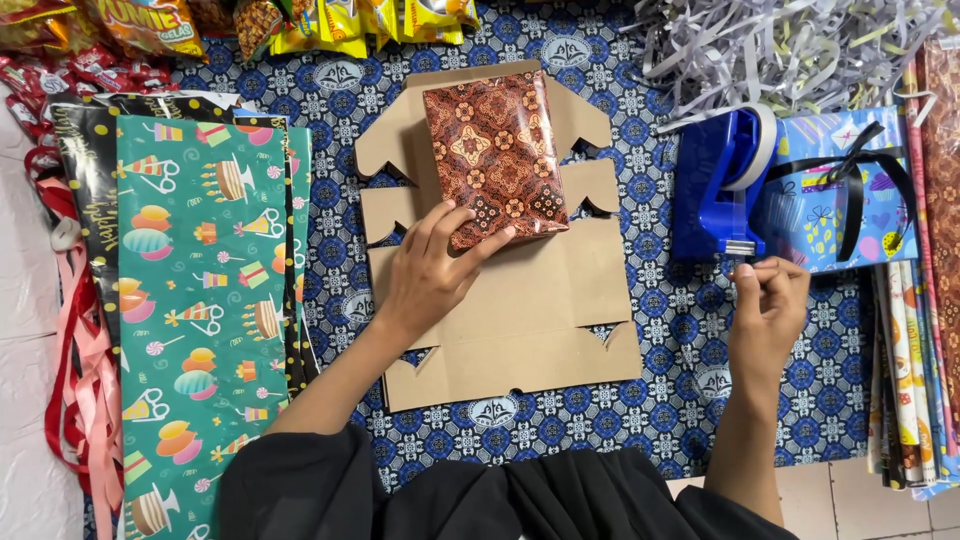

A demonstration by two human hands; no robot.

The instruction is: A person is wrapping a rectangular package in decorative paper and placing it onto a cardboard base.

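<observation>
My left hand (432,268) rests flat on the near edge of a box wrapped in brown patterned paper (493,150), pressing it down. The box lies on a flattened cardboard sheet (540,320) in the middle of the blue patterned cloth. My right hand (768,300) is just below the front of a blue tape dispenser (715,190), fingertips pinched together at its cutter, apparently on a strip of clear tape; the tape itself is too thin to see clearly.
Sheets of green party-print wrapping paper (200,300) lie at the left beside pink and red ribbons (75,350). A blue gift bag with black ribbon (850,200) sits right of the dispenser. Shredded paper (790,50) and snack packets (300,20) line the far edge. Rolled papers (915,370) lie far right.
</observation>
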